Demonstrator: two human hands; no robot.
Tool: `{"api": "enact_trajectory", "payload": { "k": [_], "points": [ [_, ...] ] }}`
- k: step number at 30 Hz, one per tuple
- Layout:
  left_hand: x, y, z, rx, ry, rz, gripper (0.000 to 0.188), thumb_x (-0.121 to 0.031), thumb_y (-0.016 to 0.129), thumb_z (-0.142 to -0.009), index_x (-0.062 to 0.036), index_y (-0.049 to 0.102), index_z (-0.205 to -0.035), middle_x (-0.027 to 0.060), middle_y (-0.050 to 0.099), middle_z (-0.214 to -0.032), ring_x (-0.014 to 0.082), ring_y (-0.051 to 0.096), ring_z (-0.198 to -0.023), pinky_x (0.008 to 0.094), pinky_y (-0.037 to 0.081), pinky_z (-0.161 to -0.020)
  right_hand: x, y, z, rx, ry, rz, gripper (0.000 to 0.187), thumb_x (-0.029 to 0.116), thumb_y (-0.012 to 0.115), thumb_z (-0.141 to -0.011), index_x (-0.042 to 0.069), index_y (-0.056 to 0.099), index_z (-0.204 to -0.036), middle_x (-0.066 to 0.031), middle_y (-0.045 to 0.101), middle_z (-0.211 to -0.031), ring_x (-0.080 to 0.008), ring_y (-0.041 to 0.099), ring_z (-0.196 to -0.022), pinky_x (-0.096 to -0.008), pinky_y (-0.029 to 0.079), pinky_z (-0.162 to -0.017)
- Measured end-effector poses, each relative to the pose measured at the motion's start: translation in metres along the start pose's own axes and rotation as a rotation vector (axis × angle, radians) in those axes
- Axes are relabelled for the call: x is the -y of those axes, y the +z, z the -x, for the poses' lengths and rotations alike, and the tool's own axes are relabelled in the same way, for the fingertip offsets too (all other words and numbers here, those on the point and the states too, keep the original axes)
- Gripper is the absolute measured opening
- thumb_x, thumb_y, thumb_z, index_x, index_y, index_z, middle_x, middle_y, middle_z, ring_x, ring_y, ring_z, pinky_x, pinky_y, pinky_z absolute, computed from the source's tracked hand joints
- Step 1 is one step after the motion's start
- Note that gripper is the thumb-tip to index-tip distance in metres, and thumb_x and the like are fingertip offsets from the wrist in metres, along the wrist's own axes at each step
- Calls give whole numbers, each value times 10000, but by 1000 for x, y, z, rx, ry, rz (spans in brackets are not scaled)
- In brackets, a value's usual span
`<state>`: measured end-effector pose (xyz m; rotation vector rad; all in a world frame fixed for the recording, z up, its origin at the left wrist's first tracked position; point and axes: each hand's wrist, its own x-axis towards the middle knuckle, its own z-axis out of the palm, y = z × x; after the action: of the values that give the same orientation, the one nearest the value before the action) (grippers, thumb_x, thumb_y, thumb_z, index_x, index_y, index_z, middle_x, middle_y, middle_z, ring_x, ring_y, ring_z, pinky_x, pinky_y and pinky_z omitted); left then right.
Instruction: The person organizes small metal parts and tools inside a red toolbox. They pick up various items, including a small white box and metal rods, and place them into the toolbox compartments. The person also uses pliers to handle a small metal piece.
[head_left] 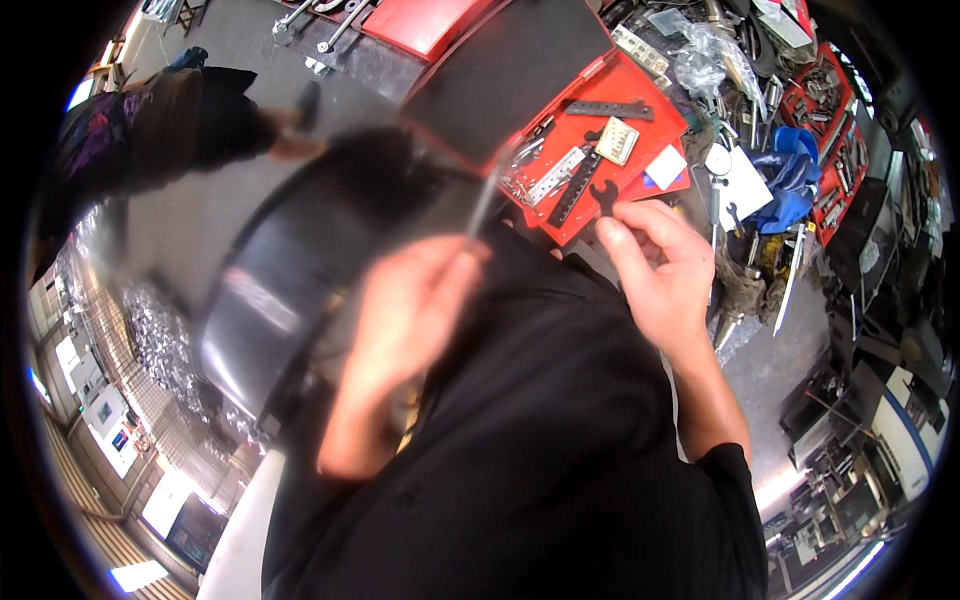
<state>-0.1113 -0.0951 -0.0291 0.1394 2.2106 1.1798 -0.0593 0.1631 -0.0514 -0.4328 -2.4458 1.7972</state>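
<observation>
My left hand (415, 300), blurred by motion, is closed on a thin grey metal rod (484, 205). Its upper end looks bent, but the blur hides its exact kind. The fingertips of my right hand (668, 265) pinch a small dark open-end wrench (604, 194), jaws pointing away from me. Just beyond both hands lies an open red toolbox (655, 102) with a dark-lined lid (510, 75) tilted to the left. Inside are a dark flat bar (600, 109), a dark slotted holder (574, 188), a pale perforated strip (557, 175) and a cream square plate (617, 141).
A black rounded tub-like object (270, 310) stands at my left. Farther left is another person (170, 125) in dark clothes. Tools crowd the right side, with a blue cloth (790, 190), a white sheet (742, 187), clear plastic bags (705, 70) and red trays (835, 180).
</observation>
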Motion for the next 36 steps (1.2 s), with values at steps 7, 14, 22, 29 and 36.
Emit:
{"api": "enact_trajectory", "payload": {
  "k": [7,14,22,29,36],
  "points": [
    [6,-9,-3,-86,-191,91,224,-128,587,-1085,47,713,-1146,34,690,-859,117,643,-816,281,521,-768,-35,12,-10,152,9,454,157,145,742,-960,22,784,-1047,-111,752,-958,-251,758,-750,-370,592,-709],
    [18,-5,-2,-79,-174,78,223,-127,594,-1078,48,716,-1141,46,697,-862,127,657,-821,286,526,-768,-61,35,-23,205,-203,759,138,175,747,-918,87,796,-1012,-95,708,-904,-307,716,-859,-426,584,-763],
    [22,-8,-5,-66,-150,30,225,-132,601,-1077,50,719,-1136,54,699,-856,132,660,-815,291,530,-760,-66,50,-59,126,-334,773,208,123,707,-913,134,799,-1099,-69,681,-926,-297,714,-868,-424,593,-766],
    [25,-6,-5,-76,-74,38,224,-130,601,-1076,53,717,-1135,52,699,-855,133,660,-818,297,538,-768,-80,54,-92,150,-371,890,245,107,708,-895,167,808,-1111,-83,669,-1023,-297,705,-875,-432,602,-755],
    [27,-6,-8,-72,-89,36,221,-124,599,-1075,51,717,-1142,56,706,-860,131,669,-820,301,546,-778,-69,48,-97,231,-387,992,121,88,711,-869,88,778,-969,-108,670,-994,-307,691,-931,-444,601,-784]
  ]
}}
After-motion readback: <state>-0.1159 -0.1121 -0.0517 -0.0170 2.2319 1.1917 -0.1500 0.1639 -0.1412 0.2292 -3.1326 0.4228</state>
